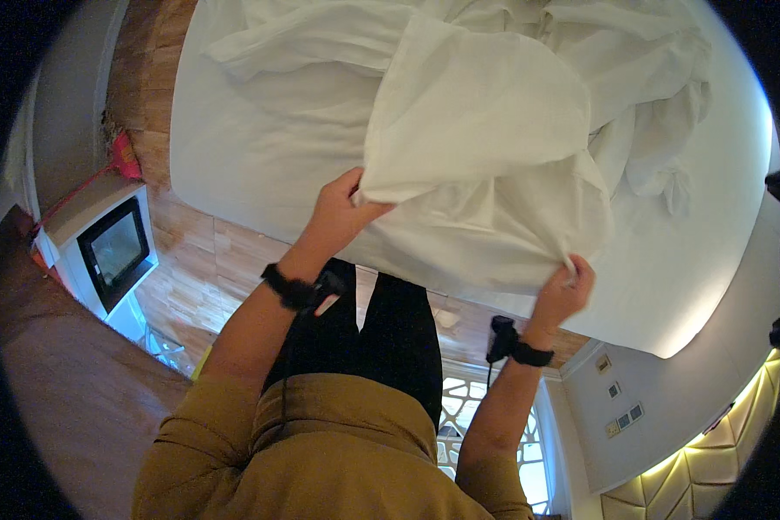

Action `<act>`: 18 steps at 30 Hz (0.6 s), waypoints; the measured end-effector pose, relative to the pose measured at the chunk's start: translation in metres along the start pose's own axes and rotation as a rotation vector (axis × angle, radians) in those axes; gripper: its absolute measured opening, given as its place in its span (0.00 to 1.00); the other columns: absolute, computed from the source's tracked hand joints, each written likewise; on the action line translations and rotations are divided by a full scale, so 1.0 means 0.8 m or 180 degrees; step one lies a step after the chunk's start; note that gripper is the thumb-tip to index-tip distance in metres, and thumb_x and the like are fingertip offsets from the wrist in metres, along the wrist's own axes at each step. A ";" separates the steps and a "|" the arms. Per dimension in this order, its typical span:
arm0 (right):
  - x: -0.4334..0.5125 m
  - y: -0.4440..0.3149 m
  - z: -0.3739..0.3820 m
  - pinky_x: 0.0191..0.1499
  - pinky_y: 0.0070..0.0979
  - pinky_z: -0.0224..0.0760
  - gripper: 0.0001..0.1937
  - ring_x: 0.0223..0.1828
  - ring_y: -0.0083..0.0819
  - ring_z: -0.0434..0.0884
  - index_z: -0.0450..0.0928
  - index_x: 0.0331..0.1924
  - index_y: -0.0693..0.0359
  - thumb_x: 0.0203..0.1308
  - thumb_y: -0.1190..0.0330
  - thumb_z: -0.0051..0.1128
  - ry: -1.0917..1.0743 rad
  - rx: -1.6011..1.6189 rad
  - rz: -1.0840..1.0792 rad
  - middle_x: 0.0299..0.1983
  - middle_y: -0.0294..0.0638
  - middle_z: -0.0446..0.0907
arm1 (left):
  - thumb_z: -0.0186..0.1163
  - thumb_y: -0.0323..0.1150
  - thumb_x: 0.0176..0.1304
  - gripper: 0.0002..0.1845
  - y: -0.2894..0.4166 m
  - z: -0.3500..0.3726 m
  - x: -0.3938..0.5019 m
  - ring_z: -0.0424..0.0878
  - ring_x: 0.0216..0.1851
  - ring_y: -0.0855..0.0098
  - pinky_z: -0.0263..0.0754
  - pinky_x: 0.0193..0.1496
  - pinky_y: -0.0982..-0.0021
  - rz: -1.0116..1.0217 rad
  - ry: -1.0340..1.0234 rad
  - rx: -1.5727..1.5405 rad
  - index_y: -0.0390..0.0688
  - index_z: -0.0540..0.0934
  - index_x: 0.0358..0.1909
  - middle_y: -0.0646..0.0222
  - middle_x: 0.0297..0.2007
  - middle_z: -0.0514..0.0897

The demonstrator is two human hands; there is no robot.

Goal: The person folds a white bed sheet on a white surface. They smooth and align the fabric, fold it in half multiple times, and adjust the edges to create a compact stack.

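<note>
Both of my hands hold a piece of white bed linen (478, 110), which spreads over the near side of a bed. My left hand (346, 211) pinches its corner, thumb on top of the cloth. At a lower point on the right, my right hand (567, 291) grips a gathered edge, and folds fan out from that grip. The cloth between the hands hangs partly slack. Beneath it lies the bed's smooth white sheet (253, 143). Whether the linen is a cover or a plain sheet, I cannot tell.
More rumpled white fabric (663, 97) lies on the far bed. Left are a red broom (125, 156) and a white cabinet with a black-framed glass front (114, 250) on the wood-look floor (198, 250). Wall sockets (624, 419) and a padded, lit headboard (708, 461) are right.
</note>
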State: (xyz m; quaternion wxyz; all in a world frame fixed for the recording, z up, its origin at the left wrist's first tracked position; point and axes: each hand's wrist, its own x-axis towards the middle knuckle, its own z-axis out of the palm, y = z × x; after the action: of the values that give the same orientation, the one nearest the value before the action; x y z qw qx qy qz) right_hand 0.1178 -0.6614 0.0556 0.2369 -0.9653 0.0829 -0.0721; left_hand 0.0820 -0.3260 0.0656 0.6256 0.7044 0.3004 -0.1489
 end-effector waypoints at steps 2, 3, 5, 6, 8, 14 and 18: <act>0.007 0.015 -0.023 0.47 0.35 0.69 0.14 0.44 0.41 0.76 0.75 0.42 0.63 0.48 0.80 0.54 0.0183 -0.0225 0.0393 0.41 0.44 0.77 | 0.68 0.32 0.53 0.16 0.008 -0.020 -0.028 0.77 0.40 0.78 0.71 0.47 0.75 -0.0223 -0.0282 -0.0448 0.37 0.77 0.41 0.68 0.37 0.82; 0.013 0.009 -0.036 0.48 0.36 0.69 0.15 0.46 0.41 0.75 0.75 0.43 0.63 0.49 0.79 0.54 0.0218 -0.0458 0.0541 0.43 0.44 0.77 | 0.67 0.31 0.54 0.15 0.008 -0.022 -0.040 0.77 0.40 0.78 0.71 0.47 0.75 -0.0360 -0.0392 -0.0907 0.37 0.77 0.41 0.69 0.37 0.82; 0.026 -0.013 -0.048 0.52 0.37 0.67 0.16 0.49 0.42 0.74 0.74 0.45 0.64 0.49 0.79 0.55 0.0368 -0.0781 0.0214 0.46 0.45 0.76 | 0.66 0.31 0.55 0.13 0.006 -0.023 -0.060 0.77 0.40 0.79 0.70 0.48 0.76 -0.0635 -0.0594 -0.1819 0.37 0.77 0.40 0.71 0.37 0.81; 0.027 -0.033 -0.051 0.54 0.38 0.66 0.16 0.51 0.43 0.73 0.74 0.46 0.64 0.49 0.78 0.55 0.0483 -0.0875 -0.0265 0.47 0.46 0.75 | 0.63 0.31 0.59 0.13 0.005 -0.018 -0.065 0.76 0.42 0.80 0.69 0.50 0.76 -0.0702 -0.0560 -0.1779 0.37 0.77 0.45 0.72 0.39 0.81; 0.013 -0.070 -0.047 0.59 0.42 0.61 0.18 0.53 0.47 0.72 0.73 0.47 0.65 0.48 0.77 0.58 0.0228 -0.0339 -0.0870 0.48 0.50 0.75 | 0.61 0.31 0.61 0.16 -0.002 -0.014 -0.067 0.76 0.42 0.80 0.69 0.50 0.76 -0.0881 -0.0709 -0.1580 0.36 0.75 0.49 0.72 0.41 0.80; -0.046 -0.177 0.006 0.54 0.41 0.65 0.20 0.51 0.50 0.72 0.75 0.44 0.63 0.43 0.72 0.63 -0.1678 0.0708 -0.1083 0.50 0.50 0.74 | 0.53 0.34 0.67 0.20 0.030 -0.010 -0.074 0.72 0.50 0.79 0.66 0.55 0.73 -0.0862 -0.1254 -0.1682 0.35 0.70 0.58 0.68 0.50 0.77; -0.045 -0.196 0.005 0.48 0.39 0.69 0.18 0.46 0.51 0.74 0.75 0.42 0.65 0.43 0.75 0.61 -0.1390 0.1057 -0.0814 0.45 0.51 0.76 | 0.55 0.35 0.66 0.25 0.054 -0.027 -0.094 0.71 0.54 0.77 0.64 0.59 0.71 -0.0848 -0.1565 -0.2372 0.35 0.66 0.61 0.67 0.54 0.74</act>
State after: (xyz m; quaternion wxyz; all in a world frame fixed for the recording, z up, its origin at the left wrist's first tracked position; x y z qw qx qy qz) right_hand 0.1027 -0.5157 0.1223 0.3927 -0.9086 -0.1052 0.0954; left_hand 0.0469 -0.3247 0.1477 0.8641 0.3307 0.2641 -0.2723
